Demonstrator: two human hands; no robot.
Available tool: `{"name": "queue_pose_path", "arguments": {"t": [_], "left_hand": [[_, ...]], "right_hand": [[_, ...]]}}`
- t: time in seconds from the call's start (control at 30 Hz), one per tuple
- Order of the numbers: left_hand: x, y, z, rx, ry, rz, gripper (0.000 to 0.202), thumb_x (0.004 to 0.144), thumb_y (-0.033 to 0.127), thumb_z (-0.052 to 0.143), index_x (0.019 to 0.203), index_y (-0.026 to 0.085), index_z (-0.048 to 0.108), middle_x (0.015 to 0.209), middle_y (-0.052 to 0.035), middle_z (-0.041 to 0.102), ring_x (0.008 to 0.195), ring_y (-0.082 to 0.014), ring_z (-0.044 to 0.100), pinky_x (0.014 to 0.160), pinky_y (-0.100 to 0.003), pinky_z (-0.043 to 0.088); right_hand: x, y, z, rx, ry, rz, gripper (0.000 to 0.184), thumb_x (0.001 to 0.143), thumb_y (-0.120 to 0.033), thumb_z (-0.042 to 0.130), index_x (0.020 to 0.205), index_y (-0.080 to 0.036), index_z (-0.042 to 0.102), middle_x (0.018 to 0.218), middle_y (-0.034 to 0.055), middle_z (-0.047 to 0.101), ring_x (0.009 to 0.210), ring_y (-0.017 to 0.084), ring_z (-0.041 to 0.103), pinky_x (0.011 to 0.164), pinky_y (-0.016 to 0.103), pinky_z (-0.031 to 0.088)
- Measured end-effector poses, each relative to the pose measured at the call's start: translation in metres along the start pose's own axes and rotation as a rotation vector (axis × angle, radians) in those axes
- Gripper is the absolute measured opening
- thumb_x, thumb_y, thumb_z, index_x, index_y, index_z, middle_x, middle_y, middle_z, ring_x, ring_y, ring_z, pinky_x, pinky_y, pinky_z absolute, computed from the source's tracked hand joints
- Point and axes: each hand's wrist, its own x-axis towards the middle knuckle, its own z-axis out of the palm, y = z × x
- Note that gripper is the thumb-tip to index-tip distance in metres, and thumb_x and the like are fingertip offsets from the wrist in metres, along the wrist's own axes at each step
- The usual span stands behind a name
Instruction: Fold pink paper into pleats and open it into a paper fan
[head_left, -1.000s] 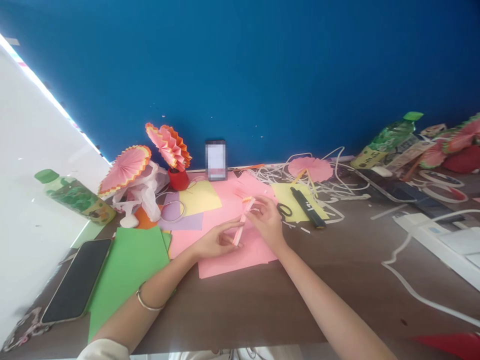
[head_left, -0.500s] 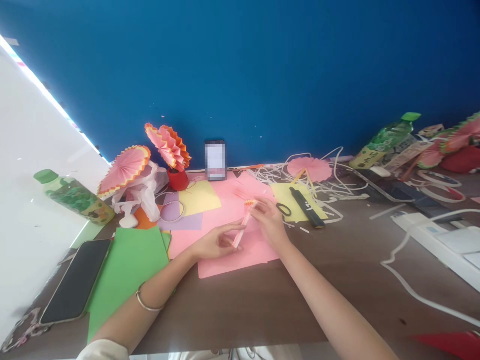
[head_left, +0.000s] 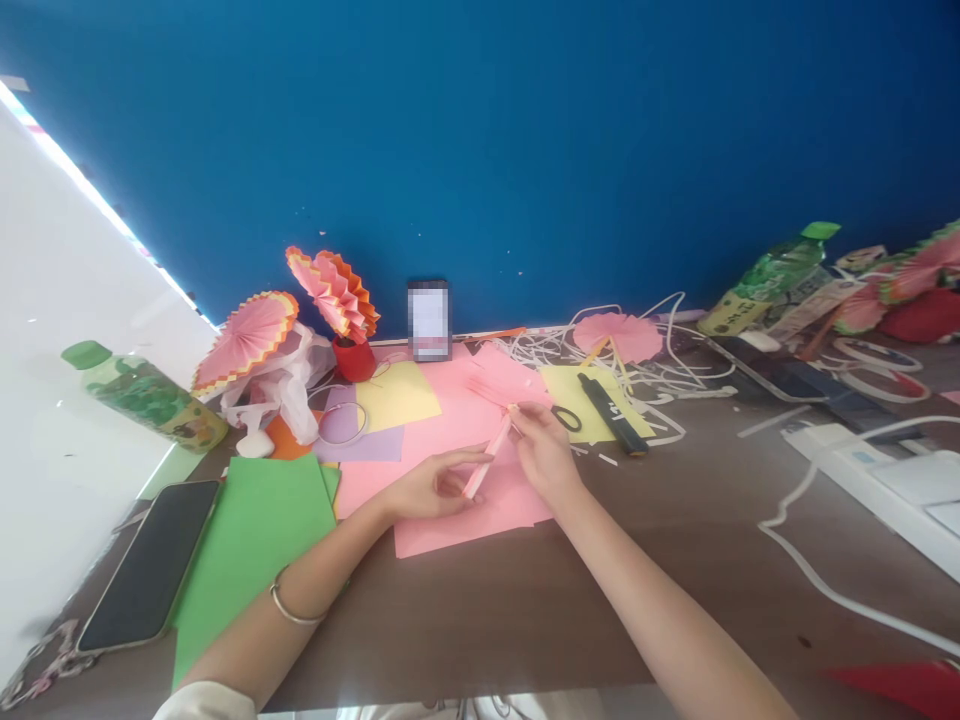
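Note:
A narrow folded strip of pink paper [head_left: 488, 458] slants between my two hands, over the pink sheets [head_left: 442, 535] on the desk. My left hand [head_left: 433, 484] pinches its lower end between thumb and fingers. At the upper end, the thumb and fingers of my right hand [head_left: 546, 448] are closed on the strip, hiding most of its tip. Just right of that hand lie the black scissor handle [head_left: 568, 418] and a black box cutter [head_left: 611, 413] on a yellow sheet [head_left: 564, 388].
Left are green sheets [head_left: 255, 540], a dark phone [head_left: 154, 560] and a green-capped bottle [head_left: 142, 395]. Behind stand pleated paper flowers [head_left: 251, 335], a red pot [head_left: 354, 360] and an upright phone [head_left: 430, 320]. Tangled white strips [head_left: 675, 375] and a white power strip [head_left: 847, 470] lie right.
My right fingers have closed further over the strip's upper end, covering the orange-and-yellow pleated edge that showed before. My left hand holds the lower end much as it did.

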Motion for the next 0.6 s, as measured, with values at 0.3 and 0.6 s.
{"name": "queue_pose_path", "arguments": {"t": [0.3, 0.6], "left_hand": [[0.012, -0.017, 0.002, -0.258, 0.271, -0.026, 0.037, 0.069, 0.034, 0.067, 0.096, 0.017, 0.048, 0.094, -0.0073, 0.063, 0.086, -0.0181, 0.062, 0.079, -0.033, 0.046], [0.012, -0.015, 0.004, -0.278, 0.23, -0.117, 0.039, 0.073, 0.046, 0.06, 0.086, 0.009, 0.06, 0.084, -0.0124, 0.068, 0.069, -0.0197, 0.066, 0.07, -0.034, 0.051]], "right_hand": [[-0.017, 0.005, 0.013, -0.039, 0.05, -0.103, 0.027, 0.053, -0.018, 0.076, 0.065, -0.021, 0.051, 0.066, -0.0057, 0.054, 0.071, 0.013, 0.061, 0.075, 0.033, 0.05], [-0.027, 0.001, 0.019, -0.069, -0.043, -0.083, 0.02, 0.058, -0.02, 0.075, 0.068, -0.02, 0.057, 0.069, -0.0033, 0.056, 0.074, 0.015, 0.062, 0.075, 0.034, 0.05]]}}
